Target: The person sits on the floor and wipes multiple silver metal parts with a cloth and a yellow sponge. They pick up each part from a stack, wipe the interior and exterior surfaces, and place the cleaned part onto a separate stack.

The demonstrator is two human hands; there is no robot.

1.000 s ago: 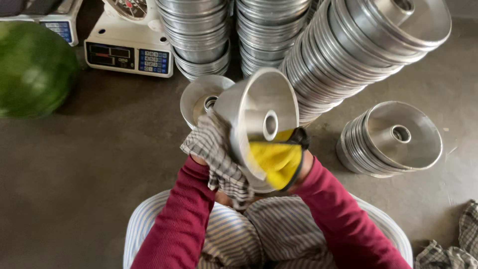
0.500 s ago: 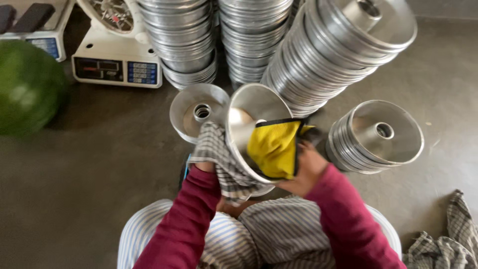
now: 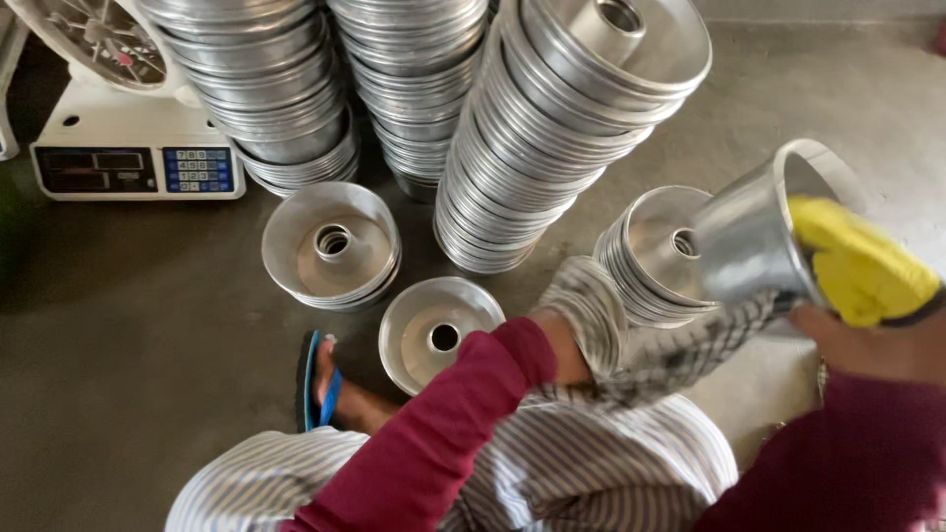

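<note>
Holding a metal tube pan (image 3: pixel 754 241) at about three o'clock in the view, the person's right hand (image 3: pixel 867 340) presses a yellow cloth (image 3: pixel 857 261) into its open mouth, fingers closed on the cloth and the pan's rim. The pan lies tilted on its side, mouth toward the right, raised above a short stack of pans (image 3: pixel 645 256) on the concrete floor (image 3: pixel 148 325). The left hand (image 3: pixel 591 305), wrapped in a checked cloth (image 3: pixel 680 350), sits just left of the pan at its base; whether its fingers are spread or curled I cannot tell, as the cloth covers them. At six o'clock lie the person's striped lap and maroon sleeves. A single pan (image 3: pixel 434 330) rests near the centre, another low stack (image 3: pixel 330 246) at ten o'clock from it. Tall stacks (image 3: pixel 552 128) rise at twelve o'clock, a weighing scale (image 3: pixel 133 163) at ten o'clock. A foot in a blue sandal (image 3: pixel 320 384) shows at seven o'clock.
</note>
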